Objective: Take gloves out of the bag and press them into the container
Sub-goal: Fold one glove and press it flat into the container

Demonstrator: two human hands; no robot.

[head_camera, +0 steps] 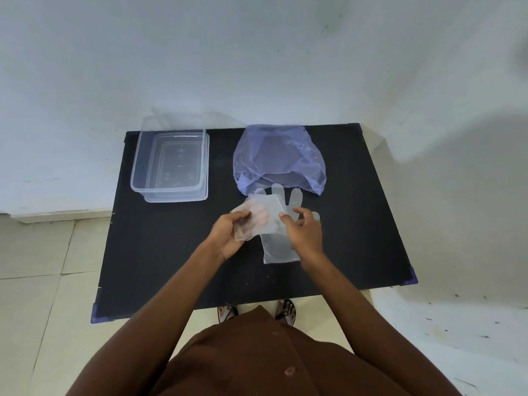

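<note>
A folded clear plastic glove (261, 217) hangs just above the black table (160, 252), held between both hands. My left hand (228, 234) grips its left side, and my right hand (304, 234) pinches its right edge. A second clear glove (278, 251) lies flat on the table under my right hand, fingers pointing toward the bag. The translucent purple bag (278, 158) sits at the back middle of the table, its mouth facing me. An empty clear plastic container (171, 164) stands at the back left.
The container rests on its clear lid (177, 198). The table stands against a white wall (257, 67), with tiled floor (43, 267) to the left. My sandalled feet (257, 311) show below the table's front edge.
</note>
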